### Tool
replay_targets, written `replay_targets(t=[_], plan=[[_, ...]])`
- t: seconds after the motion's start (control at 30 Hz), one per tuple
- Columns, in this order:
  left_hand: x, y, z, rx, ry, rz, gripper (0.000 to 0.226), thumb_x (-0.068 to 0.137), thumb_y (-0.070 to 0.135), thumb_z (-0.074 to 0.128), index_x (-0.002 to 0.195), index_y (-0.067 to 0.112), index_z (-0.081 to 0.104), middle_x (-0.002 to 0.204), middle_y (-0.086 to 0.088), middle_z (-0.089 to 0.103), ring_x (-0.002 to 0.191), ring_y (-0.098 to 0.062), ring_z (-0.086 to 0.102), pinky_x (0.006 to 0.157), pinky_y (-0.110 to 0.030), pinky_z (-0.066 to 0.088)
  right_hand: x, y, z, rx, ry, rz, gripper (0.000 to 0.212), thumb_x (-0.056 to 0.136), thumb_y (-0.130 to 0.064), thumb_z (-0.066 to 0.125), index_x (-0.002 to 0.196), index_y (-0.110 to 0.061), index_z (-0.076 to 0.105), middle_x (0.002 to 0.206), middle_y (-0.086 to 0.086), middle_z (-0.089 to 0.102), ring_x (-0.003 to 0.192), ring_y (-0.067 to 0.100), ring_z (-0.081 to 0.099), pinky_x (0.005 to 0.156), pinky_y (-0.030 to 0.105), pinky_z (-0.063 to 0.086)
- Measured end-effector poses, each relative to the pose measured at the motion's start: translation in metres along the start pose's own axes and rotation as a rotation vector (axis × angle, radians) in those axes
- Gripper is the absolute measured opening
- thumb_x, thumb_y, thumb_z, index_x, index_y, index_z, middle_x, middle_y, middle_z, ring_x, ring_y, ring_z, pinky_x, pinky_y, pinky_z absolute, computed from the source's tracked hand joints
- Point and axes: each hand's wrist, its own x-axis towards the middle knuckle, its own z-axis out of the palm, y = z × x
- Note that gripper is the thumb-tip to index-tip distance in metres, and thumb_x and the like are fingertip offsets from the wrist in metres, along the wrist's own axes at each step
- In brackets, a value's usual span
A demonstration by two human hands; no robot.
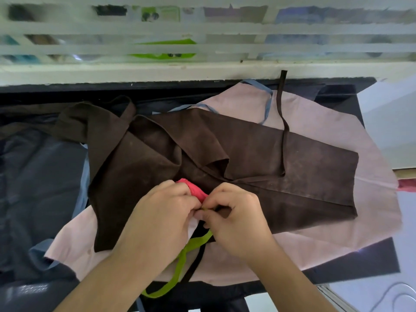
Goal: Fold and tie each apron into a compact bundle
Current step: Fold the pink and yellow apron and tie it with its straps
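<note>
Seen from above, a person's two bare hands meet over a dark tabletop (pixel 351 102) covered in layered aprons. The left hand (pixel 157 212) has its fingers curled around a small, tightly rolled red bundle (pixel 193 190), which shows only as a rounded end poking out past the fingertips. A bit of white or pale cloth shows under this hand's fingers. The right hand (pixel 236 215) is just beside it, touching it at the fingertips, its thumb and forefinger pinching a lime-green strap (pixel 180 264). That strap runs down from the pinch toward the near edge of the tabletop and loops back there. A thin black strap (pixel 195 264) lies beside it, running the same way.

The bundle is held near the middle of the tabletop, a little toward the near edge, above a brown apron (pixel 270 172). The brown apron lies loosely folded and creased, stretching from the left side to the right side; a narrow brown tie (pixel 284 122) trails from it up to the far edge. Beneath it lies a pale pink apron (pixel 326 239), spread flat, with light blue ties (pixel 267 102) near the far edge. Dark navy fabric (pixel 40 176) covers the left side of the tabletop. Beyond the far edge stands a white ledge (pixel 135 70) with blurred white slats above it.
</note>
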Motion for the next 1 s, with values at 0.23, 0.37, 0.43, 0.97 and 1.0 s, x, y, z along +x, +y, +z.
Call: replay_targets(t=[0.23, 0.37, 0.43, 0.97, 1.0], plan=[[-0.007, 0.000, -0.007, -0.043, -0.081, -0.008, 0.039, 0.094, 0.040, 0.041, 0.106, 0.033, 0.077, 0.097, 0.022, 0.064, 0.089, 0.001, 0.051, 0.072, -0.003, 0.031, 0.003, -0.008, -0.004, -0.103, 0.021, -0.025, 0.012, 0.078, -0.012, 0.087, 0.072, -0.020, 0.078, 0.083, -0.012, 0.069, 0.078, 0.009, 0.068, 0.067, 0.024, 0.056], [-0.008, 0.002, -0.006, -0.101, 0.000, -0.090, 0.011, 0.096, 0.036, 0.065, 0.097, 0.036, 0.076, 0.088, 0.021, 0.070, 0.082, 0.000, 0.059, 0.074, -0.008, 0.043, 0.004, -0.011, -0.003, -0.193, 0.020, -0.076, 0.011, 0.079, -0.015, 0.082, 0.072, -0.018, 0.075, 0.083, -0.011, 0.067, 0.075, 0.010, 0.065, 0.066, 0.026, 0.054], [-0.009, 0.002, -0.005, -0.140, 0.042, -0.138, 0.006, 0.094, 0.032, 0.072, 0.094, 0.035, 0.076, 0.081, 0.019, 0.070, 0.076, -0.002, 0.063, 0.071, -0.018, 0.053, 0.004, -0.014, -0.003, -0.222, 0.002, -0.082, 0.010, 0.082, -0.017, 0.080, 0.074, -0.017, 0.075, 0.085, -0.010, 0.067, 0.076, 0.011, 0.065, 0.066, 0.027, 0.054], [-0.014, 0.007, 0.015, -0.071, 0.238, -0.104, 0.034, 0.097, 0.039, 0.044, 0.081, 0.020, 0.067, 0.073, 0.008, 0.063, 0.064, -0.011, 0.057, 0.058, -0.027, 0.050, -0.011, -0.032, -0.005, 0.340, 0.068, 0.392, 0.018, 0.091, 0.004, 0.073, 0.090, -0.013, 0.076, 0.079, 0.006, 0.077, 0.076, 0.020, 0.078, 0.064, 0.033, 0.064], [-0.015, 0.008, 0.015, -0.078, 0.241, -0.107, 0.035, 0.097, 0.040, 0.043, 0.082, 0.020, 0.067, 0.074, 0.008, 0.064, 0.065, -0.011, 0.058, 0.059, -0.026, 0.050, -0.013, -0.034, -0.006, 0.395, 0.068, 0.432, 0.015, 0.091, 0.004, 0.074, 0.089, -0.011, 0.077, 0.078, 0.008, 0.078, 0.075, 0.021, 0.078, 0.063, 0.033, 0.064]])
